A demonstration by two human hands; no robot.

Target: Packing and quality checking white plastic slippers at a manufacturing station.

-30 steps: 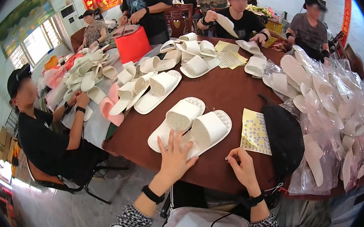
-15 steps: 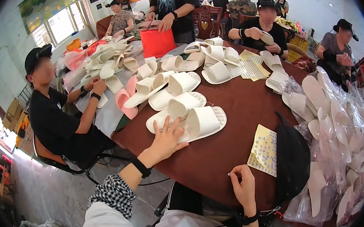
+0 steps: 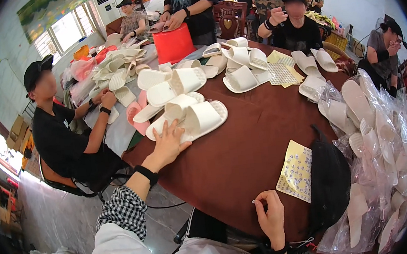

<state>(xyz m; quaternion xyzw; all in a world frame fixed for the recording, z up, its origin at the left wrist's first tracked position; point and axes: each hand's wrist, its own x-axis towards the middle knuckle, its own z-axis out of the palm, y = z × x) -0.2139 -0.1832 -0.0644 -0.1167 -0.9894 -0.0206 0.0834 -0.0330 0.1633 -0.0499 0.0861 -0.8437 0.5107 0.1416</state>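
The left hand [image 3: 167, 146], widely spread, touched white slippers [image 3: 206, 119]; the right hand [image 3: 271, 214] pinched a tiny pale piece [image 3: 254, 201] near a yellow sheet [image 3: 296, 167].

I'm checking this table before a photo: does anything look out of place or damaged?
Pink slippers at the left look mismatched among white slippers, and the yellow sticker sheet near the right hand curls instead of lying flat. No spill or damage stands out.
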